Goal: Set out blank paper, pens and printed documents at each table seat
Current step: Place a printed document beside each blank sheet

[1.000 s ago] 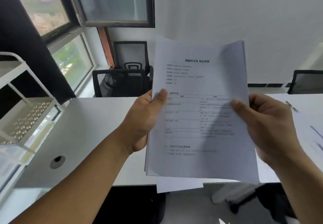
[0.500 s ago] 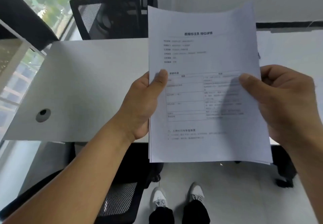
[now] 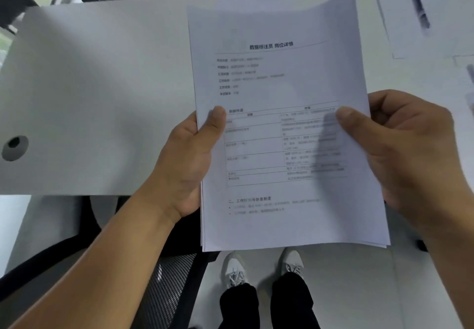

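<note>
Bare white tabletop point(image 3: 97, 77) is left open ahead and leftward of the left hand point(image 3: 184, 164), broken only by a cable hole point(image 3: 14, 147). Beyond the right hand point(image 3: 410, 154), the surface is occupied by laid sheets point(image 3: 420, 15) and a pen point(image 3: 420, 12).

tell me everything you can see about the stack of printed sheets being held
The stack of printed documents is several white sheets, their edges fanned slightly at the bottom. The top page carries a centred heading, short lines of text, a ruled table and two bullet lines; the small print is too blurred to read. It is held above the white table's near edge, top edge curling. The left hand pinches its left side, the right hand its right side, thumbs on top.
</note>
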{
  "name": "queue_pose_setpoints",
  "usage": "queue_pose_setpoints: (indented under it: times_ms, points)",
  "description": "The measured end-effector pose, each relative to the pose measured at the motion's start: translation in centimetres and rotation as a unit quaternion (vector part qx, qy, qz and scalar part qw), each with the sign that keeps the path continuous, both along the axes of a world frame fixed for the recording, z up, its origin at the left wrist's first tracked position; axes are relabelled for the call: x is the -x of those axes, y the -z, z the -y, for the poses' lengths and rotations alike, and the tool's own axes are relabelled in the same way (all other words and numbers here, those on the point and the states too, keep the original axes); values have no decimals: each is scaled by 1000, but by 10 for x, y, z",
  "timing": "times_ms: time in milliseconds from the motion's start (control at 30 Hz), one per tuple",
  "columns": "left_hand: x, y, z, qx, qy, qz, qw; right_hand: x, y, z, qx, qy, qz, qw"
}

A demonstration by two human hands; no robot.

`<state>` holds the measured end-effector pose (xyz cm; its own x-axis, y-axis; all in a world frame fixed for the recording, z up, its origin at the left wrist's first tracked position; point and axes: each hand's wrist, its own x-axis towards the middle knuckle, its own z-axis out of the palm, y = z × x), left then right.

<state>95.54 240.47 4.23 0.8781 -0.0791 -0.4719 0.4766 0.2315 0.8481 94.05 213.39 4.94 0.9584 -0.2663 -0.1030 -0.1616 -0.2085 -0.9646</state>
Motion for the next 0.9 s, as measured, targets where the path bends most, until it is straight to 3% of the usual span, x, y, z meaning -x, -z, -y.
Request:
queue_pose_setpoints:
  times_ms: [333,533,900]
  points:
    - [-11,48,0,6,-5,-21,1000,-13,49,-1,4,-3,-32,999]
    - [-12,49,1,18,-18,-59,998,-13,56,-1,-46,20,-30,998]
    - [-4,54,5,15,-28,-61,998,-5,68,7,-10,59,-39,997]
